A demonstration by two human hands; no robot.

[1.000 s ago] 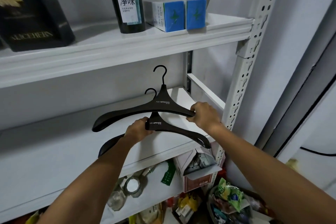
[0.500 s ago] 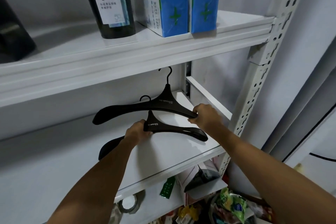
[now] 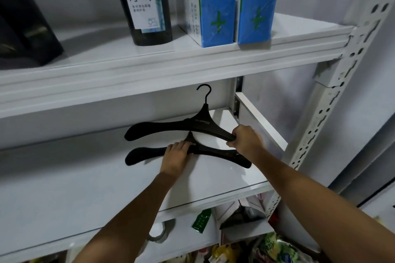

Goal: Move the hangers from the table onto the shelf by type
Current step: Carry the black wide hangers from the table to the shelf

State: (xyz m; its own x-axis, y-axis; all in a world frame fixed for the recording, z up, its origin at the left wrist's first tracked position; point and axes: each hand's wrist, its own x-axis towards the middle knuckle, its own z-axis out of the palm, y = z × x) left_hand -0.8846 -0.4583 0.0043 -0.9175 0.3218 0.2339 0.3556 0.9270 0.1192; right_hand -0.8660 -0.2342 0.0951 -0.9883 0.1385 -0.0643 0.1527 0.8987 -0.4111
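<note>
I see the left grip [image 3: 177, 154] at the centre of the frame, its fingers curled over the neck of the lower hanger [image 3: 215, 152]. That hanger lies along the middle shelf [image 3: 85, 188], its ends reaching left and right. The right grip [image 3: 245, 140], just right of centre, is wrapped tightly round the right arm of the upper hanger [image 3: 177, 127]. That hanger's hook points up toward the underside of the upper shelf [image 3: 149, 64] (I cannot tell whether its left end touches the board). Both hangers are black, and the upper one crosses the lower one's neck. A dark bottle [image 3: 147, 6] and two blue boxes [image 3: 215, 17] stand on the upper shelf.
</note>
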